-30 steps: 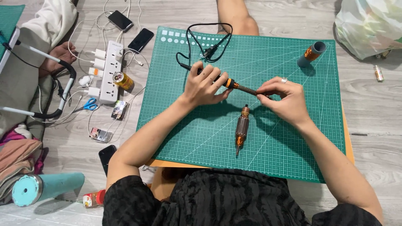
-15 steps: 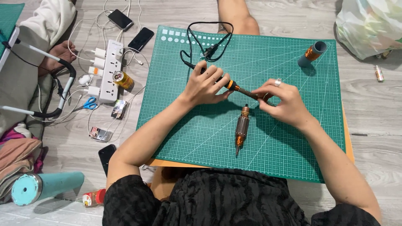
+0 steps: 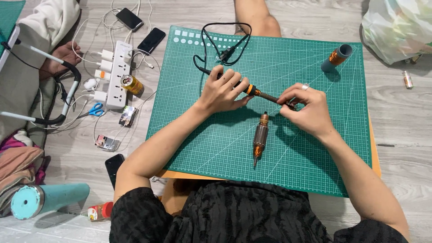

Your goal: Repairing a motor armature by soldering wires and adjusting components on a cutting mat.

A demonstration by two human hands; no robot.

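My left hand (image 3: pixel 222 91) grips the black handle of a soldering iron (image 3: pixel 260 93) with an orange collar, held just above a green cutting mat (image 3: pixel 315 148). My right hand (image 3: pixel 305 109) pinches the iron's dark metal tip end between thumb and fingers. The iron's black cord (image 3: pixel 211 45) loops toward the mat's far edge. Below the hands, a motor armature (image 3: pixel 260 137) with copper windings lies lengthwise on the mat, apart from both hands.
A teal cylinder with a copper coil (image 3: pixel 336 57) stands at the mat's far right. Left of the mat lie a white power strip (image 3: pixel 118 74), two phones (image 3: pixel 153 39), blue scissors (image 3: pixel 94 109), a teal tube (image 3: pixel 47 200). A plastic bag (image 3: pixel 398 27) sits far right.
My right hand has slid a little left and down along the iron's tip end. The left hand and the armature have stayed in place.
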